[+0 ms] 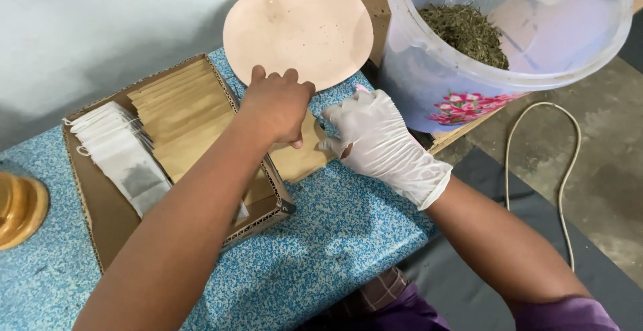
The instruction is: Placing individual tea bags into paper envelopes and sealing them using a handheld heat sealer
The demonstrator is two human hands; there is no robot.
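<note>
While we only have the head view, it shows enough. Left hand [278,107], bare, is curled knuckles-up over a brown paper envelope [301,157] that lies half on the blue speckled table [321,237] and against the corner of the cardboard box [268,204]; fingers folded down and pressing it, though we cannot tell if they pinch it. Right hand [375,137], in a white glove, sits just beside, fingertips closed on the envelope's right edge.

Box holds a stack of brown envelopes [177,113] and a row of white tea bags [124,153]. Behind the hands we see a round pinkish lid [298,30] leaning on the wall; to the right, a translucent bucket [469,83] with dried green leaves [469,33]. A cord [569,170] loops on the floor.

We judge the envelope is being handled at its mouth. To do it well: keep the left hand flat as an anchor, work the edge with the gloved fingertips only, and avoid creasing the paper or shoving the box.
</note>
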